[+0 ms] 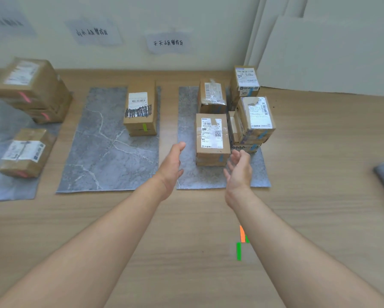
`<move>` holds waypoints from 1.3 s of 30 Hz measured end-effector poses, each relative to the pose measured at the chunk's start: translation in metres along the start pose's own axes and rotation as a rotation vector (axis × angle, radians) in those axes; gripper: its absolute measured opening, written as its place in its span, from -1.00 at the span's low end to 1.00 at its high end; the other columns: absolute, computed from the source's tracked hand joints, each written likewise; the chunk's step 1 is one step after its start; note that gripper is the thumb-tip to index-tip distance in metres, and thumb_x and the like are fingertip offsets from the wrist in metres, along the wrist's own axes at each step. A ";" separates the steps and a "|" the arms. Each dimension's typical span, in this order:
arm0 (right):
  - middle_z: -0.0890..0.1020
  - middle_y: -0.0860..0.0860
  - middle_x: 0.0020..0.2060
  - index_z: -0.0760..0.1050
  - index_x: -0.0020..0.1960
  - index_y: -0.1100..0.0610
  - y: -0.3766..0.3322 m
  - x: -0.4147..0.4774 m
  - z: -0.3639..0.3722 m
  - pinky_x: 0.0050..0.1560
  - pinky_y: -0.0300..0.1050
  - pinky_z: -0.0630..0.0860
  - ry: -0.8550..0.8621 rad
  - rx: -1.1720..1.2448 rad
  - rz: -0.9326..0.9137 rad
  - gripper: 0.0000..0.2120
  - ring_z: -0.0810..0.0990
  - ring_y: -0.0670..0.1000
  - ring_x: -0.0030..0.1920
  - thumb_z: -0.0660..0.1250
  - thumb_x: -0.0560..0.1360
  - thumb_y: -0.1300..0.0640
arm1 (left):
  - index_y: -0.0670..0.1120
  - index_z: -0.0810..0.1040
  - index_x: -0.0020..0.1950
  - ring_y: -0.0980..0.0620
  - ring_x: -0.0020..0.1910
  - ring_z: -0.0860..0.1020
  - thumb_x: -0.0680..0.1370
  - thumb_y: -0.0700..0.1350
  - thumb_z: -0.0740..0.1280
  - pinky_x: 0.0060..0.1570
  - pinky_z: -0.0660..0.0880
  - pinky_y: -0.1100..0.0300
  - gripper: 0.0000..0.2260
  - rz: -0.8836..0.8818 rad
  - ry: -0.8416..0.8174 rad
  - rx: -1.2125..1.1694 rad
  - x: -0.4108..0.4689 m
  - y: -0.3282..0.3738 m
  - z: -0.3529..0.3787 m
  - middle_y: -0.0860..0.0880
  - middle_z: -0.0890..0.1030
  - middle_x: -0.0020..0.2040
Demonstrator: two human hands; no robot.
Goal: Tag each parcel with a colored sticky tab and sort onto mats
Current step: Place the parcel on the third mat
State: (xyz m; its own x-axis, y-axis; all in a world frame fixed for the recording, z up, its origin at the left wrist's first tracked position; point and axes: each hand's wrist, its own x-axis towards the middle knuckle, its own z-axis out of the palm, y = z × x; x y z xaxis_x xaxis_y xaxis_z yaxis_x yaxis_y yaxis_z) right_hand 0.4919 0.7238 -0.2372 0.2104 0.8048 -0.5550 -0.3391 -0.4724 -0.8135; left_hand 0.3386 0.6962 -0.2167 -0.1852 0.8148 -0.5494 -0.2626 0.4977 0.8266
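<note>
- Left hand (172, 167) and right hand (240, 172) hover with fingers spread, palms facing each other, holding nothing.
- Between them, at 12 o'clock, a brown cardboard parcel with a blue tab (212, 138) sits on the right grey marble-patterned mat (186, 130).
- Loose green and orange sticky tabs (241, 243) lie on the wooden floor (186, 252) at 6 o'clock.

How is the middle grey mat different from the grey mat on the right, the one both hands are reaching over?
The middle mat carries a single stack of boxes in its far right corner, so most of it is bare; the right mat is crowded with several stacks. The middle mat's stack bears a green tab, while the right mat's front stack bears blue tabs. Both mats are grey, marbled and lie flat on the wooden floor.
</note>
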 end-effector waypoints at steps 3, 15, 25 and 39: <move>0.52 -0.01 0.38 0.49 0.41 0.10 -0.009 -0.037 0.002 0.44 -0.01 0.38 -0.043 -0.026 -0.045 -0.58 0.46 0.00 0.41 0.14 0.66 -0.06 | 0.08 0.25 0.58 -0.04 0.58 0.17 0.65 0.17 0.14 0.53 0.20 -0.03 -0.50 0.035 -0.006 -0.011 -0.031 0.012 -0.010 0.04 0.20 0.60; 0.61 -0.04 0.24 0.58 0.20 0.02 -0.050 -0.201 -0.007 0.42 0.03 0.43 -0.171 -0.073 -0.253 -0.68 0.56 -0.02 0.27 0.14 0.64 -0.08 | 0.08 0.27 0.58 -0.08 0.57 0.20 0.40 0.31 0.20 0.51 0.18 -0.01 -0.25 0.239 -0.090 0.033 -0.191 0.062 -0.031 -0.03 0.20 0.61; 0.66 0.00 0.21 0.62 0.13 0.00 -0.101 -0.312 -0.052 0.36 0.01 0.47 -0.248 -0.099 -0.470 -0.62 0.61 0.01 0.23 0.19 0.47 -0.15 | 0.20 0.20 0.59 -0.03 0.60 0.11 0.41 0.48 0.17 0.57 0.03 -0.12 -0.21 0.385 -0.100 0.102 -0.323 0.078 -0.008 0.06 0.16 0.62; 0.62 -0.18 0.15 0.60 0.10 -0.15 -0.114 -0.442 -0.102 0.36 0.02 0.44 -0.390 -0.161 -0.569 -0.63 0.55 -0.05 0.24 0.14 0.47 -0.25 | 0.14 0.09 0.63 -0.04 0.62 -0.02 0.56 0.45 -0.10 0.57 -0.08 -0.17 -0.29 0.599 -0.079 0.165 -0.484 0.074 -0.003 0.05 0.04 0.65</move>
State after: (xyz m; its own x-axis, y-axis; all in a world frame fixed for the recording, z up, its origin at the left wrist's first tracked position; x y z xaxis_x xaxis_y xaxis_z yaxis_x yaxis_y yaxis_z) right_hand 0.5311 0.3851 0.0831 -0.0397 0.9983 0.0419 -0.1276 0.0365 -0.9912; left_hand 0.4064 0.3379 0.1103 -0.1831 0.9829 0.0204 0.0156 -0.0179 0.9997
